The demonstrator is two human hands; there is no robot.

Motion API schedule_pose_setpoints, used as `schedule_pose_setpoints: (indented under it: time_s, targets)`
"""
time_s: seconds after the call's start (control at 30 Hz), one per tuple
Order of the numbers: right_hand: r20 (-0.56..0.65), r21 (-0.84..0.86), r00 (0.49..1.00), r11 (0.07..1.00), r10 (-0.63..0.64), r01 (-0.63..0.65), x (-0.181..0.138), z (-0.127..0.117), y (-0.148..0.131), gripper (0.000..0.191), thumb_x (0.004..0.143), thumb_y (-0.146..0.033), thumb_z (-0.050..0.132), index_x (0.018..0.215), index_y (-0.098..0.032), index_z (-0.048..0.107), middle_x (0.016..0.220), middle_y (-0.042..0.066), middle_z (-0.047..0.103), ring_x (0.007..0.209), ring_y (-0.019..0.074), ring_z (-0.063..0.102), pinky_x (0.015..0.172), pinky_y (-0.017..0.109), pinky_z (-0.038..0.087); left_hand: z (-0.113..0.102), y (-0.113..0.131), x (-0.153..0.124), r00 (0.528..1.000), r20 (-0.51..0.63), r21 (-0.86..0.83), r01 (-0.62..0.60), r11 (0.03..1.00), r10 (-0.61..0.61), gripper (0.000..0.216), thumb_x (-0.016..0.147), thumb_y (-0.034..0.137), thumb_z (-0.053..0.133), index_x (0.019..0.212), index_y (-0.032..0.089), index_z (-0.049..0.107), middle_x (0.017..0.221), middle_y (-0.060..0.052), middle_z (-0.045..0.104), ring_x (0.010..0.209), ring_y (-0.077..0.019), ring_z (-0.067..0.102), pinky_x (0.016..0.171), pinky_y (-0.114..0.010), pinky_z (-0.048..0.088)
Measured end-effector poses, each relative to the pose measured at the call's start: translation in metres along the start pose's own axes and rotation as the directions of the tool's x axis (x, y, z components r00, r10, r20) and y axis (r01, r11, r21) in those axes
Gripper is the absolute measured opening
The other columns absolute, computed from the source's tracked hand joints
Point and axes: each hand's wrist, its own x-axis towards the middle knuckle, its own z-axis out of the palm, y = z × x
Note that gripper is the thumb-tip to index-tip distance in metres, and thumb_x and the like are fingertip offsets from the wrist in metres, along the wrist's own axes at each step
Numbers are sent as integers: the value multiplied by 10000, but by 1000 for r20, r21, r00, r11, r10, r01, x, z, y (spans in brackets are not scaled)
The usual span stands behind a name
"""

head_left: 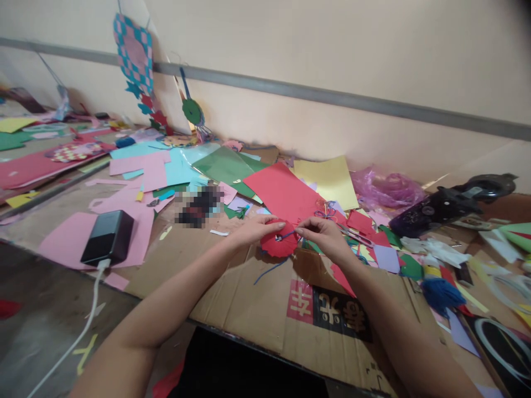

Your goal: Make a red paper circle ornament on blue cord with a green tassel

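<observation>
My left hand (258, 229) grips the upper left edge of a round red paper disc (276, 246), its thumb lying on the disc's face. There is a small hole near the disc's middle. A strand of blue yarn (288, 235) runs from that hole to my right hand (320, 233), which pinches it between thumb and fingertips at the disc's right edge. Another length of blue yarn (271, 270) trails below the disc over the cardboard (232, 287). The back of the disc is hidden.
Red paper (286, 190), yellow paper (332, 176) and green paper (226, 166) lie behind my hands. Scissors (359, 237) rest among scraps to the right, near a blue yarn ball (443, 296) and a dark bottle (427, 213). A black power bank (108, 237) with a white cable sits left.
</observation>
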Motion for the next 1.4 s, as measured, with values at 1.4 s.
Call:
schedule_pose_setpoints:
  time_s: [1.4]
  targets:
    - [86, -37, 995, 998, 59, -56, -4, -2, -9, 368, 744, -535, 701, 815, -174, 699, 766, 43, 682, 707, 171, 592, 665, 295, 462, 3, 6, -4, 992, 115, 60, 39, 997, -46, 283, 713, 302, 735, 934, 126, 715, 813, -76, 720, 712, -159, 638, 652, -263, 485]
